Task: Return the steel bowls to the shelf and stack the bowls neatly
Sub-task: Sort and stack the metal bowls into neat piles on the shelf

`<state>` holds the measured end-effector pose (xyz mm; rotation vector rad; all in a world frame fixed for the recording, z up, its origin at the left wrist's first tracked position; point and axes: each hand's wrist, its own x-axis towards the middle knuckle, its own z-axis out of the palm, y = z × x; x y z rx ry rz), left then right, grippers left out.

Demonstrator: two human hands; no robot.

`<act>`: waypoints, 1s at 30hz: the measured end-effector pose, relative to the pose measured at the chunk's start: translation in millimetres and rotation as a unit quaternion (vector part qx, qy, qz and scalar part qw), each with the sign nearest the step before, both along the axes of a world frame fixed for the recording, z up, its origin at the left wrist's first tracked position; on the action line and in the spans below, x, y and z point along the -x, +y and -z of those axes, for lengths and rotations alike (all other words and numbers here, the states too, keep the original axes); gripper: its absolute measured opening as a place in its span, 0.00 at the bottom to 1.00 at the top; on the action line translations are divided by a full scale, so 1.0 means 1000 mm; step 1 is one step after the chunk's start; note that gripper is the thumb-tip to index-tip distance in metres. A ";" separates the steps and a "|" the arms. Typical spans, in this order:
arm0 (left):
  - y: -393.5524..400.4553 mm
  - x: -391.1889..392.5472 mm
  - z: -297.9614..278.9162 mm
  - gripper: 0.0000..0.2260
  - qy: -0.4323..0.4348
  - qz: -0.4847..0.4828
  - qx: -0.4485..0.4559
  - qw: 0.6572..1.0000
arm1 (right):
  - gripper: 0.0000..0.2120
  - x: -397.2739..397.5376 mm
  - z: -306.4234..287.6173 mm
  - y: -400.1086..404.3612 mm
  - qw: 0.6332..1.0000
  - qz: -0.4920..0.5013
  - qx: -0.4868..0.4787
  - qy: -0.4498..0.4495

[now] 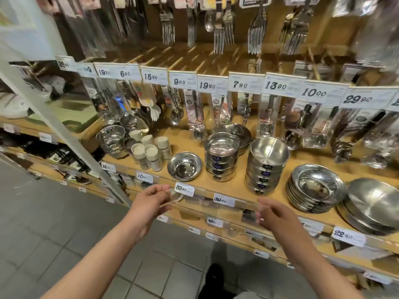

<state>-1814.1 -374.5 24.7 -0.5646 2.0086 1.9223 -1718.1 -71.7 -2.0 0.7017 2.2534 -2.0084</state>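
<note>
On the wooden shelf (233,188) a single steel bowl (184,166) sits alone, left of a stack of straight-walled steel bowls (221,159). To the right rises a taller stack of rounded bowls (266,164), then a stack of wide shallow bowls (315,188) and larger bowls (373,207) at the far right. My left hand (149,205) hovers in front of the shelf edge below the single bowl, fingers loosely curled, holding nothing. My right hand (275,215) hovers below the rounded stack, fingers relaxed and empty.
Small lidded jars (150,151) and another bowl stack (111,140) stand at the shelf's left. Packaged cutlery hangs behind and above, under a row of price tags (245,84). A slanted white post (64,134) runs at left. Lower shelves and grey floor tiles lie below.
</note>
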 end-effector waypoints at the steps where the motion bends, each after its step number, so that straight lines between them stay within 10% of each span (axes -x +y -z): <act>1: -0.007 0.014 0.002 0.05 0.000 -0.007 0.005 1.000 | 0.09 0.020 0.001 -0.008 1.000 -0.010 -0.002 0.001; 11: -0.045 0.115 0.033 0.04 -0.029 -0.006 0.055 0.998 | 0.07 0.128 0.013 -0.071 0.994 -0.095 0.008 -0.050; 22: -0.013 0.169 0.085 0.12 0.001 0.163 0.270 0.949 | 0.06 0.141 0.023 -0.108 0.995 0.004 -0.038 -0.094; 30: -0.010 0.191 0.094 0.18 -0.042 0.241 0.271 0.931 | 0.10 0.132 0.013 -0.153 0.990 0.102 -0.021 -0.095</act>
